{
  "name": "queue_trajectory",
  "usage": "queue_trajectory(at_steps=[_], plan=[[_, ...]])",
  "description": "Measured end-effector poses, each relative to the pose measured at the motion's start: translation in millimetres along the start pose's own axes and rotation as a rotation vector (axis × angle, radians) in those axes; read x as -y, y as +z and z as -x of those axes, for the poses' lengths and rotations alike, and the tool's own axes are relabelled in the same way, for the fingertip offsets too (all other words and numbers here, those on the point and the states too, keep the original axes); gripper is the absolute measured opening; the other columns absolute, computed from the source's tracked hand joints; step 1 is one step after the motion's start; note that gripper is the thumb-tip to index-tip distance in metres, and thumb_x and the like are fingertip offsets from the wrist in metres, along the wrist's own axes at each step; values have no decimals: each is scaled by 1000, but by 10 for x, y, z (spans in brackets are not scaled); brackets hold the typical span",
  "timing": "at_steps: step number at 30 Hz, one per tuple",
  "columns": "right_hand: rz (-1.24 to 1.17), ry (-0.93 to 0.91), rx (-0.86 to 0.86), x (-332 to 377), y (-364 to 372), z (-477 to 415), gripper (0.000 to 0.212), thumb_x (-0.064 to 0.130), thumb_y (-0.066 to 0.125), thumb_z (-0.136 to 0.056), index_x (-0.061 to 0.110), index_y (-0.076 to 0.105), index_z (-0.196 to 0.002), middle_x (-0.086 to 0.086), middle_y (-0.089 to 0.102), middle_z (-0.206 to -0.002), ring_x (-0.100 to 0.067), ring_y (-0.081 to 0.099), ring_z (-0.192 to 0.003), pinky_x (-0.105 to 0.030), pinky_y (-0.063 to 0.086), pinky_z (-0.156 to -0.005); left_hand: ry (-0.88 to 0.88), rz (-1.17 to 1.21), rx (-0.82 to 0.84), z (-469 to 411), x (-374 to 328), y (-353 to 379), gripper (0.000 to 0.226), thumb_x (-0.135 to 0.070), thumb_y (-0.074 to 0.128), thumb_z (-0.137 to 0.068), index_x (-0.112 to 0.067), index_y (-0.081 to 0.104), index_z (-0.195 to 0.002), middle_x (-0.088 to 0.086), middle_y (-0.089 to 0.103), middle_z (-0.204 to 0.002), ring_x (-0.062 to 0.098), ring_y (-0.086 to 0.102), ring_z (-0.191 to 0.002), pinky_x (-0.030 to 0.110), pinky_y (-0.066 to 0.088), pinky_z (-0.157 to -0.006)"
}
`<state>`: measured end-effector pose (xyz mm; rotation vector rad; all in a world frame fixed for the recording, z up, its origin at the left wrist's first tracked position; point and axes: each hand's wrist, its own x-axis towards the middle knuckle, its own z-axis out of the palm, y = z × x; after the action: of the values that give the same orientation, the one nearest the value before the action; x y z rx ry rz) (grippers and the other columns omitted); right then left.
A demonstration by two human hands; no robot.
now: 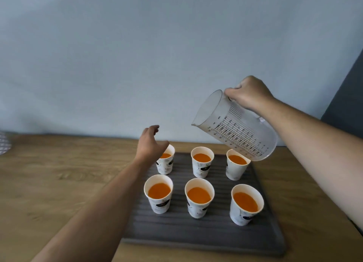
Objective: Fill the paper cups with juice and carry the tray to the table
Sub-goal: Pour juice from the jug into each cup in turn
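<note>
Several white paper cups stand in two rows on a dark grey ribbed tray (206,236), each holding orange juice. My right hand (249,93) grips the handle of a clear measuring jug (235,128), tilted with its spout to the left, above the back right cup (236,166). The jug looks empty. My left hand (151,141) hovers open with fingers apart just over the back left cup (166,163), partly hiding its rim. The back middle cup (202,161) and the front cups (198,196) stand uncovered.
The tray rests on a wooden tabletop (59,175) against a pale blue-grey wall. A white patterned object (4,143) shows at the far left edge. A dark grey panel (349,96) stands at the right edge.
</note>
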<state>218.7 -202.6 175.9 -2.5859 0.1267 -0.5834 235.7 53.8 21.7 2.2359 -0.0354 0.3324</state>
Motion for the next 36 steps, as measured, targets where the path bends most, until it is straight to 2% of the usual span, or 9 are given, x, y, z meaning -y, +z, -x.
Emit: queue_trajectory(at_steps=[5,8,12,17,23,32,36], plan=[[69,-60,83,407,411,-21,37,35,59,-72,13,38,-51,-1,34,-47,-21,37,-49,-28,28,-48,-101,-105,190,50,386,-77,96,-35,81,-68,-12,30,-146,6,39,-146,21,39,-133,34,33,-108],[130,-101,127,555,603,-40,39,33,59,-73,14,35,-50,1,31,-45,-21,34,-47,-27,26,-49,-116,-96,268,89,515,-24,105,-38,85,-63,-12,27,-147,6,37,-148,20,38,-134,35,35,-110],[229,-166,168,689,775,-80,39,31,58,-72,16,32,-48,2,29,-47,-21,32,-50,-28,24,-51,-88,-51,269,108,605,79,96,-34,86,-62,-14,34,-140,3,46,-139,19,44,-127,28,37,-99],[341,-252,199,792,955,-88,37,32,56,-74,17,33,-49,2,29,-48,-20,30,-48,-27,24,-50,-79,62,227,87,664,192,81,-32,86,-64,-20,43,-132,-1,55,-128,16,53,-114,29,46,-89],[453,-334,192,834,1111,-66,38,35,55,-79,16,40,-50,1,36,-49,-19,33,-47,-25,25,-49,-96,120,185,33,691,253,75,-31,85,-65,-20,46,-128,-1,59,-125,13,55,-107,25,45,-82],[569,-505,167,921,1250,7,36,38,52,-84,15,50,-56,0,47,-55,-17,43,-52,-26,33,-54,-97,138,192,22,708,266,74,-33,84,-66,-20,46,-129,-1,59,-126,15,57,-109,25,48,-83],[611,-572,165,958,1275,65,40,37,50,-85,17,40,-52,1,41,-54,-15,35,-49,-27,33,-55,-95,141,192,34,710,270,74,-35,84,-67,-21,46,-129,-2,58,-126,17,56,-112,29,50,-87]])
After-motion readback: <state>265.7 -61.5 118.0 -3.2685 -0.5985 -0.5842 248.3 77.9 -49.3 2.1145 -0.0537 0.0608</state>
